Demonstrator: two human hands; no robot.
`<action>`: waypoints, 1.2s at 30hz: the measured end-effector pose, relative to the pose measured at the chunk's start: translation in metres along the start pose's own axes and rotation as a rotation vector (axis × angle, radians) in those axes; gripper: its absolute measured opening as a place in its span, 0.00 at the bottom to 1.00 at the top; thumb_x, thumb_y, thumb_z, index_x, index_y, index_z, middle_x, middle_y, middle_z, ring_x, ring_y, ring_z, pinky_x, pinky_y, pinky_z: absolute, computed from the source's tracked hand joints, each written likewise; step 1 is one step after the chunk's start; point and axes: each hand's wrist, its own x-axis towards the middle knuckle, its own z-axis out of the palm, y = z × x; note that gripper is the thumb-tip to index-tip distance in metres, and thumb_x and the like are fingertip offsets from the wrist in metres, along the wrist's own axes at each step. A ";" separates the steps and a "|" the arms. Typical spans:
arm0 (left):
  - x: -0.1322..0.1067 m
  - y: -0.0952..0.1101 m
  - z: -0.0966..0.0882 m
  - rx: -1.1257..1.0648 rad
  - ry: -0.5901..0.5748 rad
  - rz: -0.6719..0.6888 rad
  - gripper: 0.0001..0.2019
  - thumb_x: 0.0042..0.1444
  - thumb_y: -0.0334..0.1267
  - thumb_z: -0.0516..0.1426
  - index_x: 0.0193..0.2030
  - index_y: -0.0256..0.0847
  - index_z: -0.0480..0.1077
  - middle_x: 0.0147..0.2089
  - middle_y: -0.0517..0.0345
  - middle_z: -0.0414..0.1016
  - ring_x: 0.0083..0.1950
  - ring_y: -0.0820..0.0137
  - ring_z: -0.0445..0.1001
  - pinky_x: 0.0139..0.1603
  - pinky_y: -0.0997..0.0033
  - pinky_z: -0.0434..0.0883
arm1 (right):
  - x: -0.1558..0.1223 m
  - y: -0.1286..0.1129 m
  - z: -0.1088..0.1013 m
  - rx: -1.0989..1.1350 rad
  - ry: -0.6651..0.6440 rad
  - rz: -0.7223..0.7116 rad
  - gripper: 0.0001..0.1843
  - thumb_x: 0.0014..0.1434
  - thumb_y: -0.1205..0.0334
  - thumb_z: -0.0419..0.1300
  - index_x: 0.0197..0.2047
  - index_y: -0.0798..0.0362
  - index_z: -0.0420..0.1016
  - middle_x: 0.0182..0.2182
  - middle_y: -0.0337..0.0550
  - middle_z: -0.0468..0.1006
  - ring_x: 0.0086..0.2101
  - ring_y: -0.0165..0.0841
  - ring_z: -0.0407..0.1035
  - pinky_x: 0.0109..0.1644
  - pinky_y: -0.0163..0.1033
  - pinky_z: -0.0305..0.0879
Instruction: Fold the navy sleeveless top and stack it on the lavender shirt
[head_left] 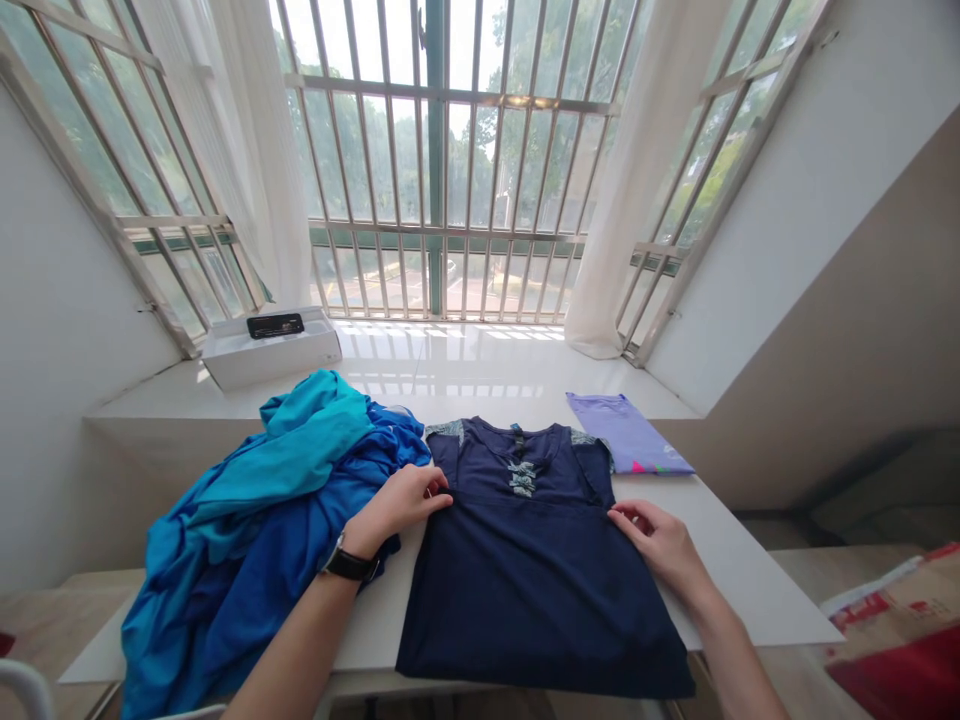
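Blue cloth heap beside navy shirt | lilac garment, white box beyond

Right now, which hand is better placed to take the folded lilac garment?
Right, probably. The right hand is at the edge of the navy top, nearer the folded lilac garment. The left hand is farther off, on the top's other edge, beside the blue fabric heap.

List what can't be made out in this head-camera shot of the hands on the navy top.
All in the head view:
Navy top: the cloth under the left hand and right hand is hidden by them.
Blue cloth pile: its folds hide how many pieces it holds.
Lilac garment: its print is too small to read.
Black item on the white box: too small to identify.
Red-and-tan package: cut off by the lower right corner.
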 end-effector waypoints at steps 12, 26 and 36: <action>0.001 -0.005 -0.003 -0.254 -0.071 -0.166 0.15 0.54 0.49 0.56 0.33 0.38 0.74 0.27 0.57 0.76 0.27 0.67 0.73 0.29 0.72 0.67 | 0.000 -0.008 -0.003 0.008 0.015 0.057 0.27 0.52 0.33 0.59 0.32 0.49 0.81 0.26 0.43 0.81 0.24 0.35 0.69 0.32 0.38 0.65; 0.005 -0.012 0.005 -0.251 -0.027 -0.165 0.13 0.53 0.49 0.58 0.34 0.39 0.69 0.23 0.60 0.74 0.23 0.67 0.73 0.26 0.72 0.65 | 0.000 -0.003 0.002 -0.026 0.032 0.034 0.23 0.55 0.37 0.58 0.33 0.49 0.79 0.27 0.42 0.80 0.25 0.35 0.69 0.36 0.39 0.65; -0.060 0.025 0.019 0.105 0.253 -0.297 0.15 0.63 0.47 0.53 0.30 0.41 0.70 0.30 0.54 0.77 0.32 0.64 0.76 0.32 0.71 0.60 | -0.001 -0.004 0.004 -0.010 0.093 -0.014 0.22 0.53 0.40 0.58 0.34 0.51 0.77 0.21 0.38 0.72 0.23 0.33 0.66 0.31 0.38 0.63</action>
